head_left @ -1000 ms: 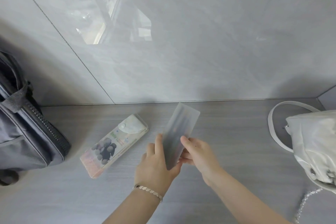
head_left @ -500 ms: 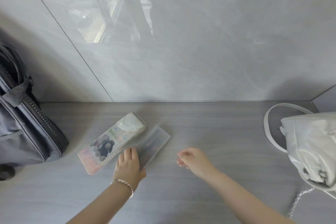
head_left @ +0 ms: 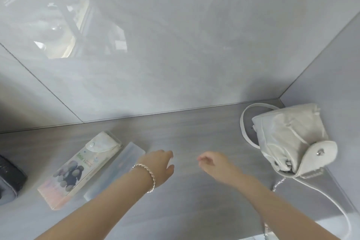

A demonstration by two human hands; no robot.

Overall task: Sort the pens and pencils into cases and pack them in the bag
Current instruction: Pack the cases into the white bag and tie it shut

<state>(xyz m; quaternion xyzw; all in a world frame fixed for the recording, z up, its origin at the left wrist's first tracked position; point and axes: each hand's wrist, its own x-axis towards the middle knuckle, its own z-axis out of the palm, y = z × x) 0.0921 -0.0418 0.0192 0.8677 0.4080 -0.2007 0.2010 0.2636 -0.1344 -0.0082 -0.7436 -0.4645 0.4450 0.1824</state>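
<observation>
Two cases lie side by side on the grey counter at the left: a printed case (head_left: 81, 167) with a snap flap, and a frosted clear case (head_left: 118, 169) just to its right, my left forearm crossing its near end. My left hand (head_left: 159, 165), with a bracelet on the wrist, hovers right of the clear case, empty, fingers loosely apart. My right hand (head_left: 214, 163) floats over the middle of the counter, empty too, fingers loosely curled. A white bag (head_left: 288, 134) with its snap flap hanging open lies at the right.
A dark zipped bag (head_left: 9, 179) shows at the left edge. The tiled wall (head_left: 175, 54) rises behind the counter and a side wall closes the right corner. The white bag's strap (head_left: 243, 122) loops beside it, and another strap trails toward the front.
The clear case went from both hands, held upright, down onto the counter beside the printed case. My left hand let go and moved right. The view swung toward the white bag.
</observation>
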